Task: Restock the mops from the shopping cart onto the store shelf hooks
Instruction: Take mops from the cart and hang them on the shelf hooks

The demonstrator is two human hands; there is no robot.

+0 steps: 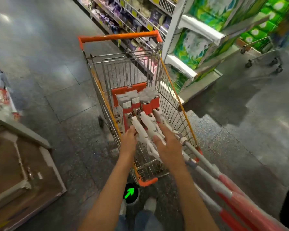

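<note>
The mops (144, 129) lie lengthwise in the cart (177, 100), heads toward its handle, poles overhanging its near end. The left hand (128, 139) touches the leftmost mop with fingers extended; the right hand (167, 144) rests spread and relaxed over the middle ones.

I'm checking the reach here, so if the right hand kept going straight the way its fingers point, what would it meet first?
Most likely the white mop wringer bodies lying in the cart. The open right hand hovers just above them, fingers pointing toward the red-collared mop heads. Whether it already touches is unclear.
</note>
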